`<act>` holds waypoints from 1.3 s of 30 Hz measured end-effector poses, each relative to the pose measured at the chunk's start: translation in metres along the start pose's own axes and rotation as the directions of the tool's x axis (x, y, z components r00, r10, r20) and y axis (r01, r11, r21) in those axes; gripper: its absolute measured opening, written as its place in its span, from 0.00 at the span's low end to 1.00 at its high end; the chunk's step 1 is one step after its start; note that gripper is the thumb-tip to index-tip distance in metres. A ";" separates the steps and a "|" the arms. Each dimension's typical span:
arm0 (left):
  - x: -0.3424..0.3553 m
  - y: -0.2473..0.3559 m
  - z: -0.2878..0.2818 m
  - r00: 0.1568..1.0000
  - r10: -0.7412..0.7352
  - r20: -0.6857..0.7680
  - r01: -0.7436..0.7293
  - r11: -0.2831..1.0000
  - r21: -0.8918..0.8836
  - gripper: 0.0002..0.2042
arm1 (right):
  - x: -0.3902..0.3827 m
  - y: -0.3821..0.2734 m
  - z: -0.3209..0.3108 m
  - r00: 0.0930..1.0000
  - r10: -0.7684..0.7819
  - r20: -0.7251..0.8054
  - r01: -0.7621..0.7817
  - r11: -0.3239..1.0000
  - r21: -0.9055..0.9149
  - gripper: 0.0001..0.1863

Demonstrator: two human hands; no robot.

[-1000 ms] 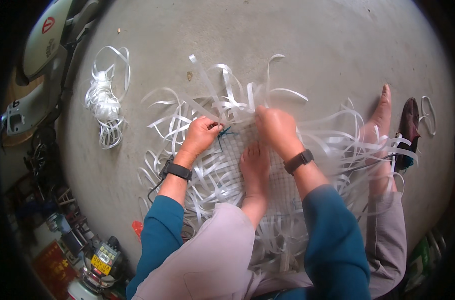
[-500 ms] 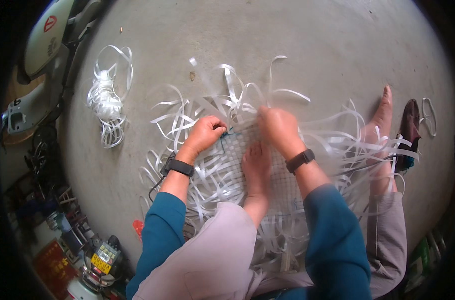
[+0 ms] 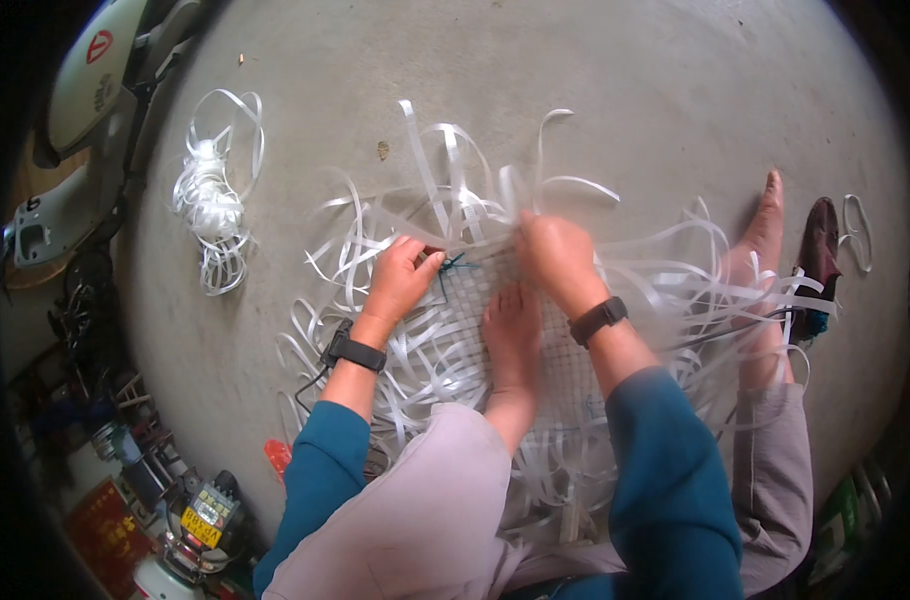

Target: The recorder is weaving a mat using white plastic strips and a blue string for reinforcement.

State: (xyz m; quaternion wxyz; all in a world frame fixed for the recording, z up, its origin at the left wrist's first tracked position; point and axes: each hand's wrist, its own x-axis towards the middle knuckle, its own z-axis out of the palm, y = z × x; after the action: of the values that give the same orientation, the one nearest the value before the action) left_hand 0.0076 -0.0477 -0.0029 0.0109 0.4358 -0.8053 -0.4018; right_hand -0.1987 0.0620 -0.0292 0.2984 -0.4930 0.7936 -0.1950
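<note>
A woven mat of white plastic strapping [image 3: 567, 375] lies on the floor under my bare foot [image 3: 513, 335], its long loose ends fanning out around it. At its far left corner, next to a dark teal tie [image 3: 459, 264], my left hand [image 3: 403, 284] pinches a white strap with thumb and fingers. My right hand [image 3: 557, 262] is closed at the far edge, beyond my toes, on a white strap [image 3: 487, 243]. Its fingertips are hidden behind the hand. Some strap ends near the hands are smeared by motion.
A tangled bundle of white strapping [image 3: 213, 205] lies on the concrete floor at the left. My other foot [image 3: 765, 225] stretches out at the right, beside a dark shoe [image 3: 821, 240]. Scooters [image 3: 190, 535] and assorted items line the left side.
My left hand has shifted slightly and its fingers point farther away. One loose strap end near the far edge now stands higher. My right hand stays nearly in place.
</note>
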 end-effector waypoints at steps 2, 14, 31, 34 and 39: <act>-0.008 0.000 -0.001 0.998 0.042 -0.047 -0.044 0.998 -0.040 0.06 | -0.001 -0.002 -0.001 1.000 0.012 -0.010 -0.011 1.000 0.014 0.06; -0.015 0.000 0.011 0.990 0.040 -0.132 -0.049 0.997 -0.064 0.06 | -0.004 -0.002 0.003 0.999 -0.002 -0.036 0.002 1.000 0.003 0.04; -0.016 0.005 0.016 0.979 0.028 -0.204 -0.024 1.000 0.021 0.04 | -0.087 -0.021 -0.002 0.961 -0.039 -0.273 0.132 0.934 0.333 0.25; -0.017 0.008 0.017 0.974 0.064 -0.217 -0.050 0.997 0.066 0.05 | -0.103 -0.002 0.014 0.967 0.029 -0.253 0.064 0.934 0.351 0.24; -0.024 0.004 0.015 0.961 0.112 -0.254 -0.077 0.986 0.145 0.06 | -0.118 0.008 0.007 0.977 0.170 -0.128 -0.108 0.916 0.386 0.23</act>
State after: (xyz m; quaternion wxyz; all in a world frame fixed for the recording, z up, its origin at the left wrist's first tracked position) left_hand 0.0140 -0.0199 -0.0024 0.1069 0.4457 -0.8419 -0.2849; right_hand -0.1599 0.1716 -0.0064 0.3365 -0.3515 0.7956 -0.3609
